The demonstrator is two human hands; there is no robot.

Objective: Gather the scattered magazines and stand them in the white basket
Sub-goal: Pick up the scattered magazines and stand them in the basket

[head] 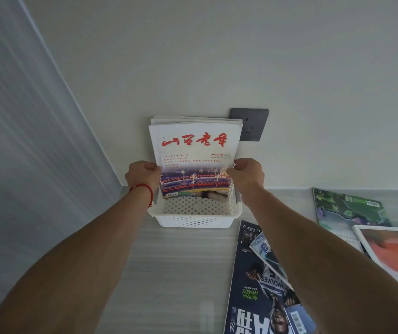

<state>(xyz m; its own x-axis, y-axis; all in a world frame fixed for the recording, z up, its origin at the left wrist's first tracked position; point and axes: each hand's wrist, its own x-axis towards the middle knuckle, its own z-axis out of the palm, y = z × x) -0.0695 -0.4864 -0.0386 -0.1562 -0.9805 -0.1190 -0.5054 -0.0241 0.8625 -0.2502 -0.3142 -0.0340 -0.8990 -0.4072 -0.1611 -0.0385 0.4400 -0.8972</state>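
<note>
My left hand (142,175) and right hand (247,173) pinch the magazine stack's (194,150) side edges, upright in the white basket (194,216) at the far table (169,273) edge | floppy, slick, probably light; hold low | four magazines (260,285) lie scattered right.

Plain off-white wall (217,56) fills upper view, matte, evenly lit, no hard shadows. Dark grey socket plate (253,124) mounted low on wall, partly hidden on left side. Left: pale blue-grey ribbed panel (24,128), curtain or cladding, cannot tell, slanting toward corner. Below: light grey surface (181,273) with faint horizontal streaks, meeting wall along thin pale edge. Soft diffuse light, source out of view.
</note>
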